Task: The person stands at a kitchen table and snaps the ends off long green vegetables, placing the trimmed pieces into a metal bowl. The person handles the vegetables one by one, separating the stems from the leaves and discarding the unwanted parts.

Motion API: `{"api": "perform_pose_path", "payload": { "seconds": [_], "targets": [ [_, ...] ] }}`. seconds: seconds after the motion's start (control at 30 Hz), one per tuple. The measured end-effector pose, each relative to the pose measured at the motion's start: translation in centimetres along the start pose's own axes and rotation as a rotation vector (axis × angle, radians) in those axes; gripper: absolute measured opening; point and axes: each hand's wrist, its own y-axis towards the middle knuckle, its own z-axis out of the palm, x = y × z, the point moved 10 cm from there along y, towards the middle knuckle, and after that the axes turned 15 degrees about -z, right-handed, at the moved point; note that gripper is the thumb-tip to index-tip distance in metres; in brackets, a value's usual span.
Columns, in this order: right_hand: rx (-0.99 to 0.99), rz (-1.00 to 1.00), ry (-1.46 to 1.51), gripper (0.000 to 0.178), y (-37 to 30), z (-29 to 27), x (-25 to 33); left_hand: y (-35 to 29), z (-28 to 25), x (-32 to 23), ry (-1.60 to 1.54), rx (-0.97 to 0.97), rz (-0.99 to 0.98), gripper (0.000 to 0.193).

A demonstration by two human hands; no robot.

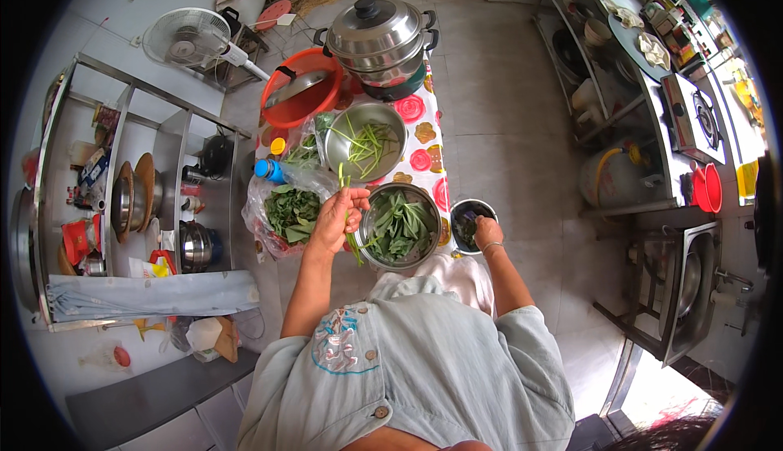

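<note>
Plainly, left hand (341,216) curls fingers around stems (343,179); right hand (488,233) unclear.

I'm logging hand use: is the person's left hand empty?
No, the left hand holds long, thin green stems, which stick out above and below it.

two hands (344,214) (488,233), one orange basin (326,68), one fan (188,37)

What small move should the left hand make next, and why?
Probably, the left hand should lay its held stems in the farther metal bowl: similar stems lie there, while the nearer metal bowl contains leaves.
</note>
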Motion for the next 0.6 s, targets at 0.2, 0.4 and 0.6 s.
{"api": "perform_pose_path", "payload": {
  "seconds": [0.2,0.4,0.6],
  "targets": [
    [-0.177,0.094,0.008,0.014,-1.4,-3.5,-0.2,-0.5,1.3,0.9,-0.158,0.157,-0.037,0.061],
    [-0.058,0.106,-0.027,0.022,-2.2,0.1,-0.6,-0.2,3.2,0.1,-0.302,0.290,-0.073,0.052],
    [0.048,0.161,-0.037,0.021,-2.7,0.6,-1.3,0.5,3.1,-0.6,-0.332,0.256,-0.032,0.038]
  ]
}}
